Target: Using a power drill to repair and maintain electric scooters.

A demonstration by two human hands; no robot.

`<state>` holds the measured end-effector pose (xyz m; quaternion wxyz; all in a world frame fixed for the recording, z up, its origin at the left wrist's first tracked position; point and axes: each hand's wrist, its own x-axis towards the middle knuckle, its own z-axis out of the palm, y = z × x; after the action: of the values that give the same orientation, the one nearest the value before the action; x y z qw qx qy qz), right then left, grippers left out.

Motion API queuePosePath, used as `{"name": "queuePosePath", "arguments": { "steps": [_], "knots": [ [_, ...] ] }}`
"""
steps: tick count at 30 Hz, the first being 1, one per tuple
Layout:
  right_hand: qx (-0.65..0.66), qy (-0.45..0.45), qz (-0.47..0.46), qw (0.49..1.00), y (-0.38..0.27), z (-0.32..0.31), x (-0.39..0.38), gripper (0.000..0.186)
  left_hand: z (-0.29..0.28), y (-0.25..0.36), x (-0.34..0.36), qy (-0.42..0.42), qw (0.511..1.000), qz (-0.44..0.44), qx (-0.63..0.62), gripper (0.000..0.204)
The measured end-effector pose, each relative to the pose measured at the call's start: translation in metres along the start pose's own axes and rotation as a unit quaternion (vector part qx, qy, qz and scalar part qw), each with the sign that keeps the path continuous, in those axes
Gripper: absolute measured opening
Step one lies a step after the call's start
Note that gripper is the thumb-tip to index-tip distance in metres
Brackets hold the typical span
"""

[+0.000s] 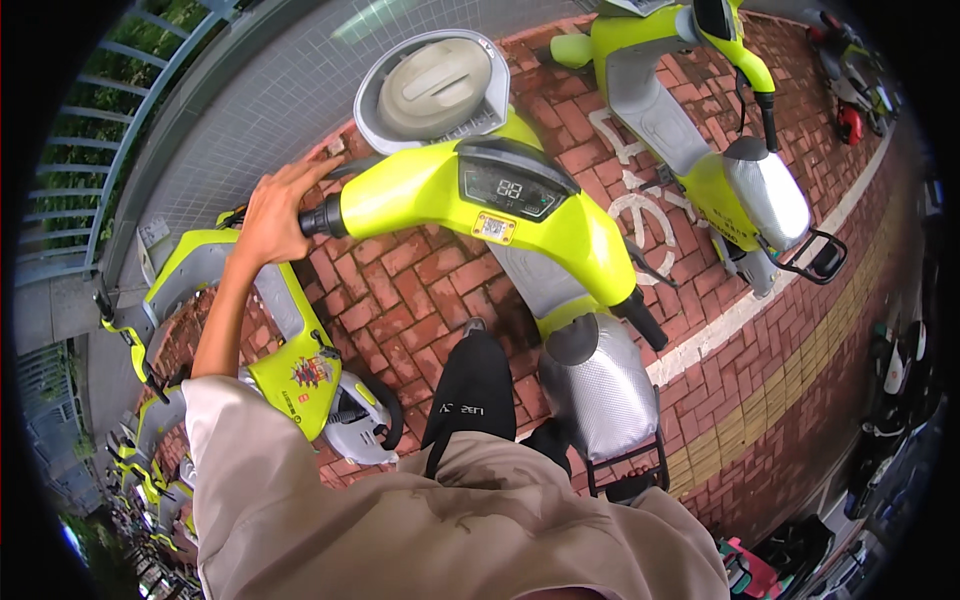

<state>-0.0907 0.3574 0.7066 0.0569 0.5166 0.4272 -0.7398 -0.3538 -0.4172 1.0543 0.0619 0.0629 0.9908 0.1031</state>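
A yellow-green electric scooter [400, 195] stands in front of me, its handlebar crossing the view and its dark display [510, 190] lit. My left hand [272, 212] is closed around the left handlebar grip [322, 217], with its fingers reaching forward over the brake lever. The right handlebar grip [640, 318] has no hand on it. Behind the silver-covered seat [605, 385], my right hand [634, 473] is partly in view, its fingers curled at the black rear rack [660, 462]; my sleeve hides the rest. A grey front basket [375, 105] sits beyond the handlebar.
Another yellow-green scooter [745, 190] stands to the right, and one more [290, 375] is close on my left, with several behind it. Red brick paving [400, 300] lies underfoot, with a white line [710, 345]. A grey tiled wall [240, 90] and metal railing [120, 120] border the far left.
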Motion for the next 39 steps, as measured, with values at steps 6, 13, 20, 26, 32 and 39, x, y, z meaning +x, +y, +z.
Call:
{"name": "queuePosePath", "arguments": {
  "steps": [6,13,20,26,32,39],
  "knots": [
    [0.028,0.033,0.005,0.999,0.007,0.052,-0.048,0.069,-0.01,-0.117,0.16,0.087,0.991,0.073,0.077,0.077],
    [0.079,0.05,0.011,0.996,0.018,0.1,-0.057,0.069,-0.005,-0.166,0.306,0.097,0.993,0.072,0.015,0.053],
    [0.155,0.039,0.026,0.987,0.0,0.171,-0.03,0.07,0.059,-0.072,0.298,0.183,0.961,-0.206,-0.039,0.036],
    [0.197,0.01,0.052,0.979,-0.046,0.247,0.028,0.07,0.102,-0.007,0.274,0.148,0.937,-0.309,-0.072,0.041],
    [0.195,0.01,0.077,0.978,-0.072,0.28,0.048,0.07,0.129,-0.04,0.252,0.154,0.931,-0.318,-0.091,0.041],
    [0.167,0.025,0.072,0.983,-0.112,0.274,0.037,0.07,0.098,-0.105,0.251,0.193,0.949,-0.232,-0.094,0.041]
  ]
}}
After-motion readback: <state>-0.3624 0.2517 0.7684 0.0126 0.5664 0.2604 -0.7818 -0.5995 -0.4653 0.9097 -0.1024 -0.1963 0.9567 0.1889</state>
